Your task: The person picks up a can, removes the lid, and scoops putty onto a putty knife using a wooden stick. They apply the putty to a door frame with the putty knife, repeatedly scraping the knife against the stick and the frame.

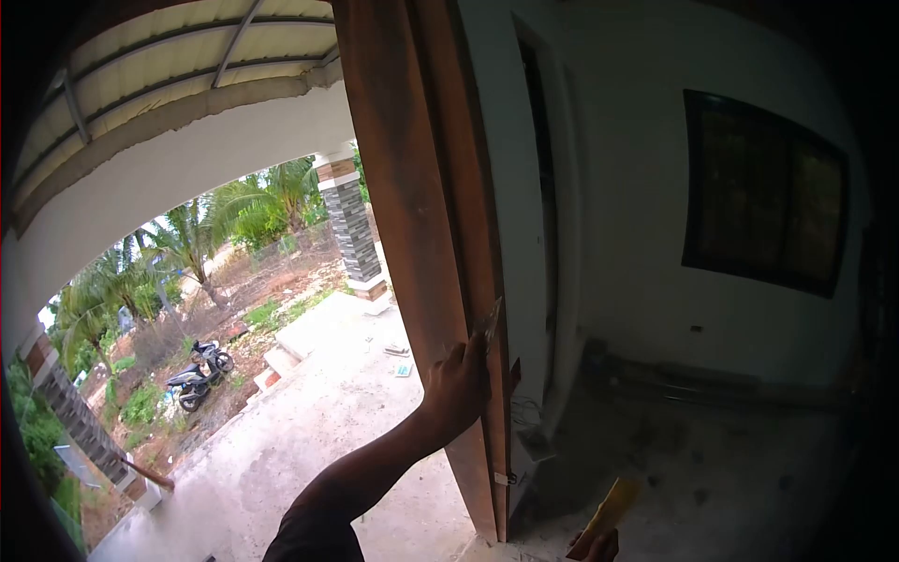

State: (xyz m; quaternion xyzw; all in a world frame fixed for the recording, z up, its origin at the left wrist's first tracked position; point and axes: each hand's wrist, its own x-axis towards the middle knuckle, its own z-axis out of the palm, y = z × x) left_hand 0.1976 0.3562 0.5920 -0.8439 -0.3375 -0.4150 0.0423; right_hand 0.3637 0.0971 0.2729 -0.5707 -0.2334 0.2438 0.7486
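A brown wooden door frame [421, 234] stands upright through the middle of the view. My left hand [457, 386] is closed around a thin, flat blade-like tool [493, 318], whose tip points up along the inner edge of the frame. At the lower right, my right hand [604, 547] grips a flat yellowish piece [613, 506], held away from the wood. Only part of my right hand shows, at the bottom edge of the view. A small metal plate [506, 479] is on the lower part of the frame.
Outside on the left are a concrete porch floor [309, 421], steps [281, 361], stone-clad pillars [354, 229] and a parked motorcycle [198, 377]. Inside on the right, a dim room has a dark window [763, 192] and long items [684, 379] along the wall.
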